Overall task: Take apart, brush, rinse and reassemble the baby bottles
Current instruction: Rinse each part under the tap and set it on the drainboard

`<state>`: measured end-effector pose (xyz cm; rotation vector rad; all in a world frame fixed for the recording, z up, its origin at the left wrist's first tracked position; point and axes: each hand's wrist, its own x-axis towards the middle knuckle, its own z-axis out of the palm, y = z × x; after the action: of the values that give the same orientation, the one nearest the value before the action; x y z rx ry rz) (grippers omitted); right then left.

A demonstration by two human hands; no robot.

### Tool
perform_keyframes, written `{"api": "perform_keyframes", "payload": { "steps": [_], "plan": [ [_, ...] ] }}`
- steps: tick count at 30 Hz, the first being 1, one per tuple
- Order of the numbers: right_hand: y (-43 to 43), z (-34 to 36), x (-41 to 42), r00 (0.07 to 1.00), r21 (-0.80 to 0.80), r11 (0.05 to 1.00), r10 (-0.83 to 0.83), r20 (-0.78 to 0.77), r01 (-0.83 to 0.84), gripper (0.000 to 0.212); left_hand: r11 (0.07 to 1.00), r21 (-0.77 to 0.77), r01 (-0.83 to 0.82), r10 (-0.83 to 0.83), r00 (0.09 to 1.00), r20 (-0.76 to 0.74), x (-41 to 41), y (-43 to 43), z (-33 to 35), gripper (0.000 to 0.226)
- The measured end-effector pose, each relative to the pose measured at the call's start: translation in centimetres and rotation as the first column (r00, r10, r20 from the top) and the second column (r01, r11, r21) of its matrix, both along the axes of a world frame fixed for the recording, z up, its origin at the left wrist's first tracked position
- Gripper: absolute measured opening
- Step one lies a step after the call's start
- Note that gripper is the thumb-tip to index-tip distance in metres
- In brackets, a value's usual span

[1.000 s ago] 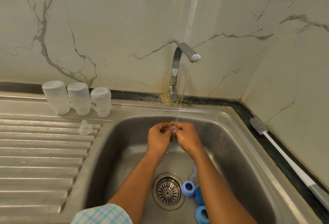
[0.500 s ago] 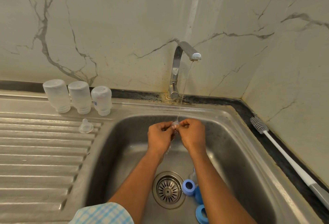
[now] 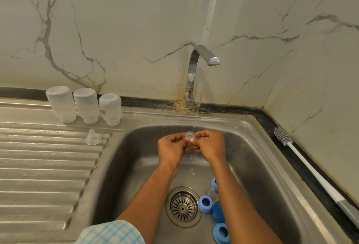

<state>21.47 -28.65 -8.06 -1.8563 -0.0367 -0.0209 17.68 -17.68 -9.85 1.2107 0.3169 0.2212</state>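
Teat [image 3: 189, 134], clear, held under the tap [image 3: 194, 73] stream above the back of the sink [image 3: 252, 156]: left hand [image 3: 172, 149] and right hand [image 3: 210, 145] both pinch it with curled fingers; its axis cannot be told. Second teat [image 3: 93, 137] and three upturned bottles [image 3: 87, 106] stand on the drainer [image 3: 38, 166], well off to the left, past the sink rim. Left hand lies nearer that side, so set-down probably goes leftward, lifted over the rim.
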Motion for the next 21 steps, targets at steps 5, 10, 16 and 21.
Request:
{"api": "perform_keyframes", "payload": {
  "steps": [5, 10, 16, 21],
  "plan": [
    [0.4, -0.5, 0.2, 1.0, -0.033, 0.999, 0.011, -0.023, -0.012, 0.017, 0.999, -0.052, 0.008, -0.009, 1.0, -0.024, -0.1, -0.1, 0.2, 0.01],
    [0.4, -0.5, 0.2, 0.997, 0.03, 0.999, 0.024, -0.077, -0.022, 0.024, 0.989, -0.141, 0.044, -0.058, 0.994, -0.091, 0.1, 0.1, 0.0, 0.01],
    [0.2, -0.1, -0.1, 0.995, 0.092, 0.991, 0.098, -0.006, -0.097, 0.033, 0.999, 0.038, 0.026, -0.022, 0.994, -0.103, 0.4, 0.1, -0.8, 0.014],
    [0.1, 0.0, -0.2, 0.988, 0.039, 0.987, 0.154, 0.014, -0.154, 0.032, 0.987, -0.01, 0.16, -0.16, 0.985, -0.061, 0.2, -0.3, -0.1, 0.016]
  ]
}}
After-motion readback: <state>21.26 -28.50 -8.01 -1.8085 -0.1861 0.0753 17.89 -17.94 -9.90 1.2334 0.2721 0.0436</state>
